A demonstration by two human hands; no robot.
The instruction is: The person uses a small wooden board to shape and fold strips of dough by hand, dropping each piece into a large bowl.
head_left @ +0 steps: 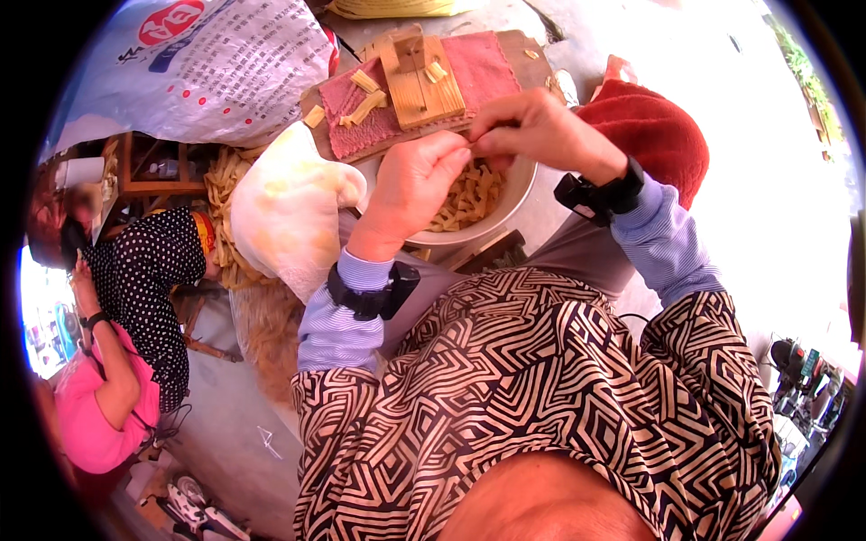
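Both hands up front, meeting above the bowl. Left hand (410,185): fingers curled in, thumb and fingertips pinched closed. Right hand (541,131): same, thumb and index pressed together, touching or nearly touching the left fingertips. Something small may sit between them; too little shows to tell what, or which hand has it.

Below the hands, white bowl (505,219) with a heap of pale yellow strips (469,198); left hand and wrist cover part of it. Beyond it, a wooden board (528,59) with a pink cloth (483,68) spread on top. Wooden block (419,90) lies on the cloth, one short yellow piece (437,71) on it. More loose yellow pieces (363,110) left of the block, some on the cloth.

Left of the left hand: white fabric (284,212) with yellowish stains, bunched up, near the wrist. Past that, a bigger pile of strips (230,216). Large printed plastic sack (216,72) behind, upper left. Red cloth (654,135) just beyond the right wrist.

Wearer has blue striped cuffs (338,338), a black device (370,290) on each wrist, black-and-tan patterned garment (541,361). Far left, another person in a pink top (108,397), well apart from the bowl.
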